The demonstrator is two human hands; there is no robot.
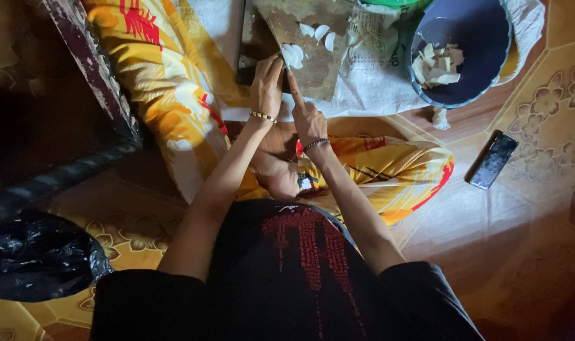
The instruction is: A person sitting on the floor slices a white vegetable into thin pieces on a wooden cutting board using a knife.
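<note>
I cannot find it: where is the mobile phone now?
In the head view, the mobile phone lies on the tiled floor at the right, below the dark bowl.

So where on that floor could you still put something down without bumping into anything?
Bare tile lies right of the phone, and more in front of it, beside the person's right knee. It is crowded around the cutting board: both the left hand and right hand work there, with white slices on it and the blue bowl close by.

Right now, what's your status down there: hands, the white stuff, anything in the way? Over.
Left hand and right hand close together at the board edge. White slices on board, more in blue bowl. Phone on floor, well aside.
</note>
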